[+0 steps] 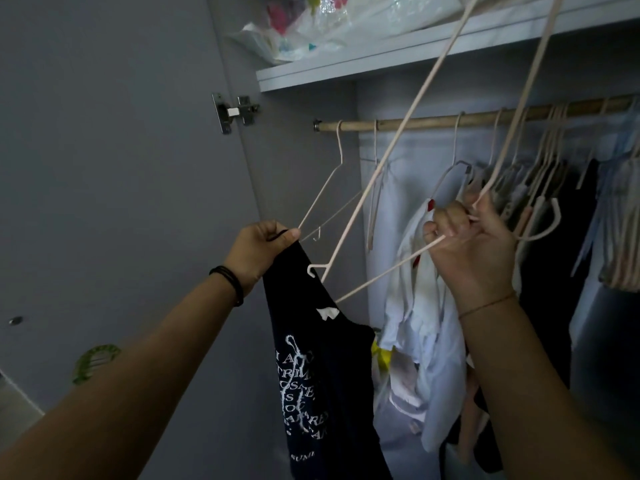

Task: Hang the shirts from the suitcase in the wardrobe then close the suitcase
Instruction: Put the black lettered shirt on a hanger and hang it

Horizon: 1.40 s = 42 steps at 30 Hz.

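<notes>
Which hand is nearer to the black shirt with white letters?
Left. The left hand grips the black shirt at its top edge; the right hand is apart to its right, holding a pale hanger.

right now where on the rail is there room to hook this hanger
Widest bare stretch of the rod: between the second hook from the left and the hanger with the white shirt. A shorter gap lies between the two leftmost hooks. From mid-rod rightward the hangers bunch tight: crowded.

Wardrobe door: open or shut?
Open: the door stands swung left on its hinge, and the rail with hung clothes shows inside.
</notes>
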Available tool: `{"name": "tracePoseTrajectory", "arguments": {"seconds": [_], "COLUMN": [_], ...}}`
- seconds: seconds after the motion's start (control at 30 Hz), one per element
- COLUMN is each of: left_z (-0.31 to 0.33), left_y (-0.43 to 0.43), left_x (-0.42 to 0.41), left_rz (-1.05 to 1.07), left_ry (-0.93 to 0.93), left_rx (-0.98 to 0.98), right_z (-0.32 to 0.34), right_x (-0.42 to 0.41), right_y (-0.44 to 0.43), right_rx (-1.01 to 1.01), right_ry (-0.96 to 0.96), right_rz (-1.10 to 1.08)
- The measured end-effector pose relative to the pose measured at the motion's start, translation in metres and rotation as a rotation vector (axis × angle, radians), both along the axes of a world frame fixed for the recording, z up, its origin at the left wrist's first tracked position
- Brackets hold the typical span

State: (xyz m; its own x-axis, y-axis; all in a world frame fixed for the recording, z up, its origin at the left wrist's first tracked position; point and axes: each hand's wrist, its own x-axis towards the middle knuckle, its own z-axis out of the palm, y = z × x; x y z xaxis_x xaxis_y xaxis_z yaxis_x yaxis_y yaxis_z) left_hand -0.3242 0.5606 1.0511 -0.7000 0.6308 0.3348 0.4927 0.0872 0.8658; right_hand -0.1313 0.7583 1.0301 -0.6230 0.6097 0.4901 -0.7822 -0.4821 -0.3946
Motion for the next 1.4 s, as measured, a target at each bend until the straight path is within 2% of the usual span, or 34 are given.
{"name": "tracePoseTrajectory", "arguments": {"seconds": [0.33,0.83,1.2,1.4], "left_z": [-0.003,0.012,0.019,0.018], "left_y": [0.012,0.019,0.010,0.008], "left_x": [-0.001,0.008,0.007,0.009], "left_rz": [0.000,-0.128,-0.146,-0.162], "left_ry": [-0.030,0.027,-0.014,-0.035], "left_rx": [0.038,0.062,0.133,0.130], "right_z": [-0.005,-0.040,-0.058,-0.061], "right_x": [0.034,-0.003,-0.030,-0.037], "right_y": [0.018,0.004,-0.004,-0.006], "right_rx": [0.016,0.003,0.033,0.080], "right_ry": [0.104,-0.088,-0.179,-0.207], "right_rz": [-0.032,-0.009,0.054,-0.002]}}
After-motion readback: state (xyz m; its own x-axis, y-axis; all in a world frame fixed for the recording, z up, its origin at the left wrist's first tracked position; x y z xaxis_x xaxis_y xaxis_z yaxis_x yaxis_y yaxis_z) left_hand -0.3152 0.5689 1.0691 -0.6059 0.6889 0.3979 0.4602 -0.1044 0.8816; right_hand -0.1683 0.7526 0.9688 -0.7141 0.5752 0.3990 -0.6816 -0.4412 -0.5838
